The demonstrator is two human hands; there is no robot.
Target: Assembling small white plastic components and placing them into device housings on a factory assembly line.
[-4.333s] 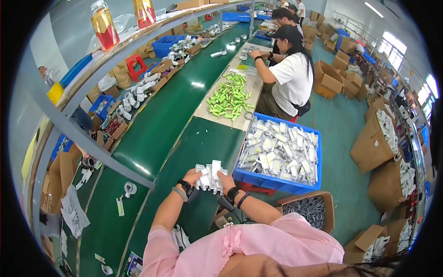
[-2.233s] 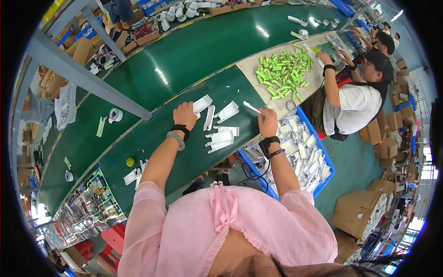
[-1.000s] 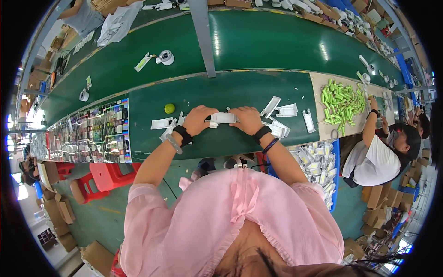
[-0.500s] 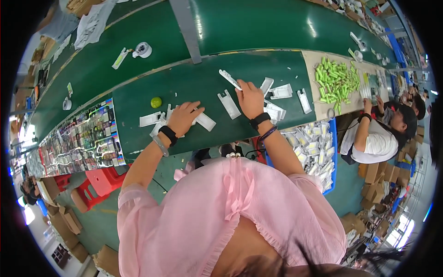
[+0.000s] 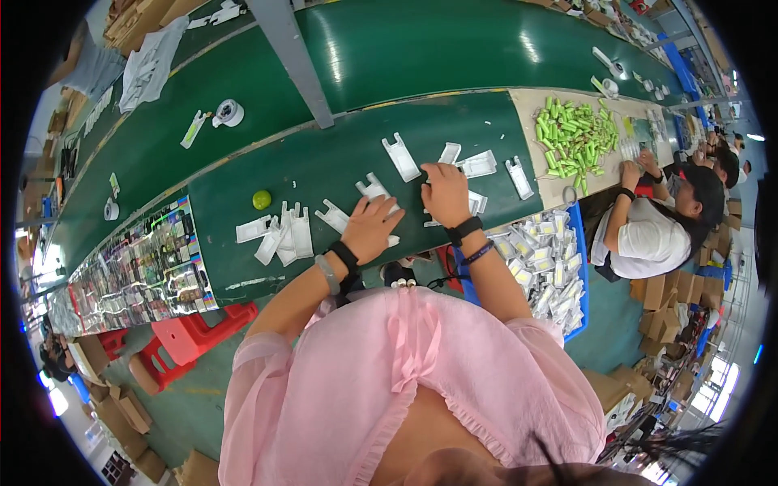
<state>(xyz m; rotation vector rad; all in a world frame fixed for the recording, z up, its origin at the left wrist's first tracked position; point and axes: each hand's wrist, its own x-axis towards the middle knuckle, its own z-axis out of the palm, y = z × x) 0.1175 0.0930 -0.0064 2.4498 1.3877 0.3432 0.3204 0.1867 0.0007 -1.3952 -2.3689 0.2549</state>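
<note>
Right of the green ball [image 5: 262, 200], some white casings [image 5: 301, 235] sat bunched, others loose; left hand [image 5: 371, 229] half-spread, right hand [image 5: 446, 197] curled, couldn't tell either's grip.

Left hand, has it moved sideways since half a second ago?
Yes. The left hand has moved to the right, farther from the patterned sheet and the round green object.

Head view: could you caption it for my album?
Left hand and right hand among white plastic casings on a green worktable, bright-green cylinders heaped to the right.
</note>
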